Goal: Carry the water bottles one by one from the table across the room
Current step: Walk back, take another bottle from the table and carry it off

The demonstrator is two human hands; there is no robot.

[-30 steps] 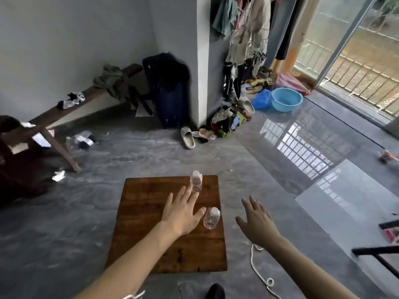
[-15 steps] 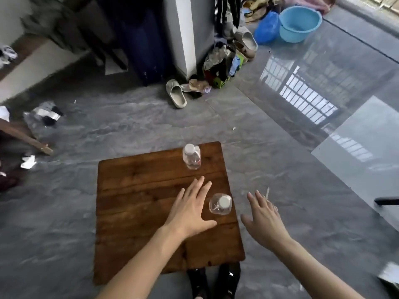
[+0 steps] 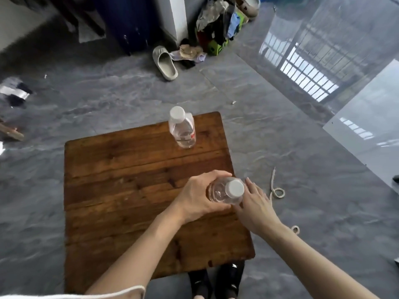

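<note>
At table's (image 3: 121, 180) right edge, left hand (image 3: 194, 201) grips near bottle (image 3: 226, 192) (right hand (image 3: 257, 208) open, touching it).

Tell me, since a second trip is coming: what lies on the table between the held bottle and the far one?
Nothing: in the head view only bare wood of the table separates the near bottle, gripped by the left hand, from the far bottle.

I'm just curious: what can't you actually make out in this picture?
- Near bottle, head view: its lower body is hidden by the left hand and right hand.
- Far bottle: label print too small.
- Table: legs hidden beneath its top.
- Dark suitcase: cut off by the top edge.
</note>
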